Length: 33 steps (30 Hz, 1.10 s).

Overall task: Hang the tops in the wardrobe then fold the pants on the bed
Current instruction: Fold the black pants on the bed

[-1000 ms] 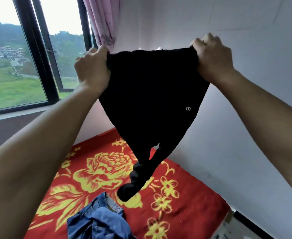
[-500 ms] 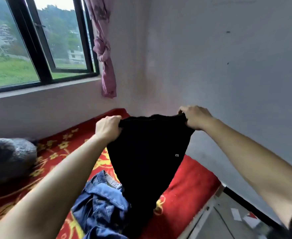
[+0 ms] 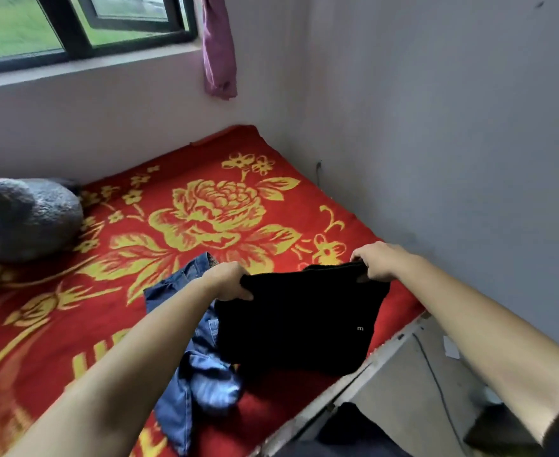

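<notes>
Pants [image 3: 298, 321], black, are gripped at the waistband corners by the curled fingers of the left hand [image 3: 228, 280] and right hand [image 3: 375, 262]. Their lower part reaches the red bed [image 3: 205, 179] near its edge, just beside crumpled jeans [image 3: 189, 374]. A grey plush [image 3: 24, 219] lies well apart.

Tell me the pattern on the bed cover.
Red bed cover with large yellow flowers and leaves, clearest in the head view.

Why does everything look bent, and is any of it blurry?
Head view: the wide lens bows the window sill and stretches the forearms; the bedspread at near left and the jeans are smeared by blur; the black pants show as a dark mass with little fold detail; soft daylight, no hard shadows.
</notes>
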Each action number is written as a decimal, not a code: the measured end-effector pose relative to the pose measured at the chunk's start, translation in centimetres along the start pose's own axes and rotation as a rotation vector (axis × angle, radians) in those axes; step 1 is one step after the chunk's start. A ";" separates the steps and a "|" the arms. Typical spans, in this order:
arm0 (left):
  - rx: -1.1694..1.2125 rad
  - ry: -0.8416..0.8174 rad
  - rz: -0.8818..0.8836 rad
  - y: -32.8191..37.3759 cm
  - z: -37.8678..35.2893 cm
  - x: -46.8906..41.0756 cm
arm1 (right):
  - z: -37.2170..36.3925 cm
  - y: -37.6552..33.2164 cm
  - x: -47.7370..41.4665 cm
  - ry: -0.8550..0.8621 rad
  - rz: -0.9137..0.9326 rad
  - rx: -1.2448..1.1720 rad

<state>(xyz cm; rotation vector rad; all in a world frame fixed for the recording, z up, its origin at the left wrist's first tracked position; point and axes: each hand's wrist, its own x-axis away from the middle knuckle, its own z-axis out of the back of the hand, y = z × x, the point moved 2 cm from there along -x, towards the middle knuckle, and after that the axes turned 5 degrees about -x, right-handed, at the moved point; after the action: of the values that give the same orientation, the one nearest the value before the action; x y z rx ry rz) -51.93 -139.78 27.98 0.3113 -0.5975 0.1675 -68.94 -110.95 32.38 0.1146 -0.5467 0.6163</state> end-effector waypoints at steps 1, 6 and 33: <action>0.058 -0.056 0.010 -0.3 -0.2 -0.8 | -0.2 0.3 -1.7 -0.062 0.019 0.002; 0.227 -0.234 0.173 -2.5 2.9 -4.8 | 2.7 1.2 -10.9 -0.413 0.097 -0.037; -0.418 1.323 0.411 -0.7 31.3 -0.2 | 31.5 -0.5 -14.1 1.053 0.407 0.050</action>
<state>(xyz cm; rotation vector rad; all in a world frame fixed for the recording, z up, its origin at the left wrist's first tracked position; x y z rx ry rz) -68.38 -150.91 52.12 -0.3526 0.6330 0.5690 -92.49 -126.91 51.92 -0.2784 0.4824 0.9771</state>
